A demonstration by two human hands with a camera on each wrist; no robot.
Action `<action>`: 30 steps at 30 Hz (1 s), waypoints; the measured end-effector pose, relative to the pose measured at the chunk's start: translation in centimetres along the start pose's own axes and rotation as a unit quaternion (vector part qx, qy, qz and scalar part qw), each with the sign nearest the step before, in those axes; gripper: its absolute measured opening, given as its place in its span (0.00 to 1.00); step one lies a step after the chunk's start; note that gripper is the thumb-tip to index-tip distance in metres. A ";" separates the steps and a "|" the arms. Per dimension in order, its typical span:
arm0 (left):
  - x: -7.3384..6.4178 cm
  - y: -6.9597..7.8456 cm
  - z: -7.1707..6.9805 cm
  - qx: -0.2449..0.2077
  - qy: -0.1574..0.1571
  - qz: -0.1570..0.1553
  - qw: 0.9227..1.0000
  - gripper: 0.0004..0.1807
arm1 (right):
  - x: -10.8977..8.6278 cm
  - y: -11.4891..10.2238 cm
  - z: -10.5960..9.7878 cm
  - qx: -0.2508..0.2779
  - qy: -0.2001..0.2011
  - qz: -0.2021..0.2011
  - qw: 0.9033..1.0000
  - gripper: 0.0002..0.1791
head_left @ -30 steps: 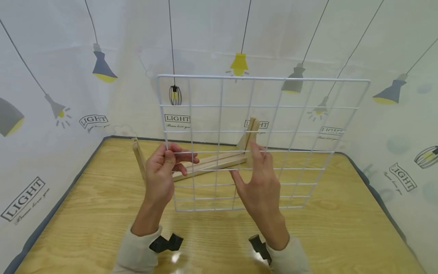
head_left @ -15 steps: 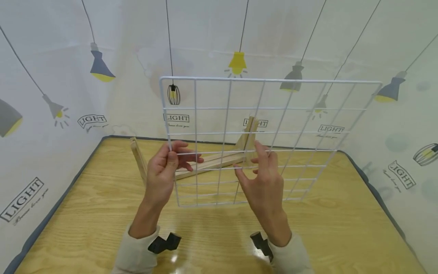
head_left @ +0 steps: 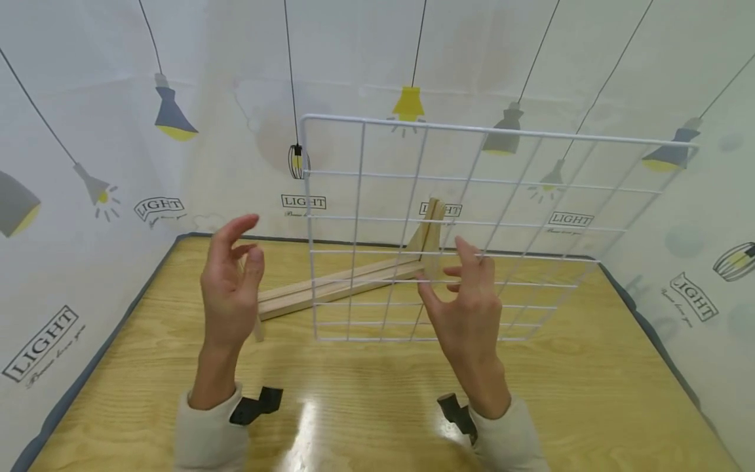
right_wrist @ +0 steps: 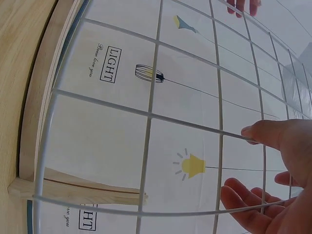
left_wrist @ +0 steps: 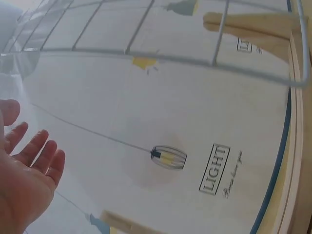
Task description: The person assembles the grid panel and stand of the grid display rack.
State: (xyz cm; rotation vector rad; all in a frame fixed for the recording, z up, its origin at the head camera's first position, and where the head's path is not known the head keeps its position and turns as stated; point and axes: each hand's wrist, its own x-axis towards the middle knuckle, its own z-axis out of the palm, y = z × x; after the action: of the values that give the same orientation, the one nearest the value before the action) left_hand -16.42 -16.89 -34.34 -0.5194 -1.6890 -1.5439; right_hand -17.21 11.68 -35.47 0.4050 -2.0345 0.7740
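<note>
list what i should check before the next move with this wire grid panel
1. Right hand holding the white wire grid panel: ok.
2. Left hand supporting the panel: not ok, it is off the wires.
3. Panel seated in the grooved wooden rail: not ok, its lower edge is in front.
4. Right upright standing at the rail's end: ok.
5. Left upright joined to the rail: cannot tell, the left hand covers that spot.

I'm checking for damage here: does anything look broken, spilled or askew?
Nothing looks broken or spilled. The white wire grid is askew, its top edge sloping down rightward, held by the right hand alone; the wooden frame stands slantwise on the table.
</note>
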 end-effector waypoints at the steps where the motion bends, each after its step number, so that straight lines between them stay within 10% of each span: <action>1: 0.1 -0.1 -0.5 0.034 0.013 -0.002 0.999 0.21 | 0.0 0.1 0.0 0.001 0.002 0.001 1.000 0.36; 6: 0.2 -1.4 -3.2 0.161 0.015 -0.064 0.985 0.32 | 0.1 0.3 -0.1 0.002 0.007 0.007 1.000 0.36; 16: -0.7 -5.0 -7.3 0.160 -0.173 -0.291 0.927 0.49 | 0.4 0.7 -0.5 -0.001 0.016 0.009 1.000 0.36; 30: -1.2 -6.3 -7.3 0.204 -0.230 -0.339 0.889 0.46 | 0.5 0.7 -0.9 -0.009 0.019 0.013 1.000 0.37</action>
State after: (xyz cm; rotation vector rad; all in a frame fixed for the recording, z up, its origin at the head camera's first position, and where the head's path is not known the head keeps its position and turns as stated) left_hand -18.39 -24.78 -39.58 -0.0524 -2.6928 -1.5092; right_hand -17.31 12.87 -34.93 0.3513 -2.0134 0.7742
